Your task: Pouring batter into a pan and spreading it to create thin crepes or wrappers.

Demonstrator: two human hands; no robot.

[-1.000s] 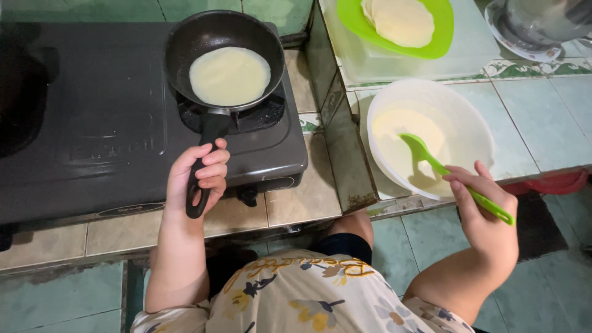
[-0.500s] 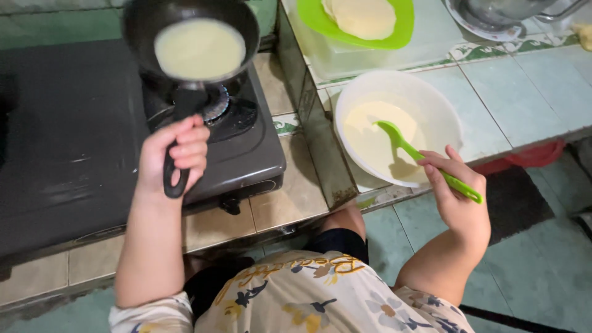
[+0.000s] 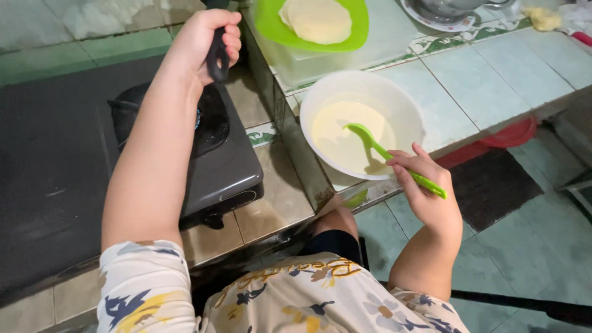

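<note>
My left hand [image 3: 206, 38] is closed around the black pan handle [image 3: 216, 58], raised near the top edge; the pan itself is out of view. Below it lies the bare burner [image 3: 209, 120] of the black gas stove [image 3: 237, 169]. My right hand [image 3: 425, 191] grips a green ladle [image 3: 385, 154] whose scoop rests in pale batter inside a white bowl [image 3: 407, 108] at the counter's front edge. A green plate [image 3: 271, 24] with a stack of thin pale crepes [image 3: 317, 18] stands behind the bowl.
A tiled counter [image 3: 487, 80] runs to the right, with a dish [image 3: 444, 15] at its far edge. A red basin [image 3: 515, 132] sits under the counter. A dark mat [image 3: 493, 185] lies on the green tiled floor. My knees are below, between stove ledge and counter.
My left hand has lifted the pan off the burner and away toward the top of the view, leaving the burner uncovered. My right hand still holds the ladle in the bowl.
</note>
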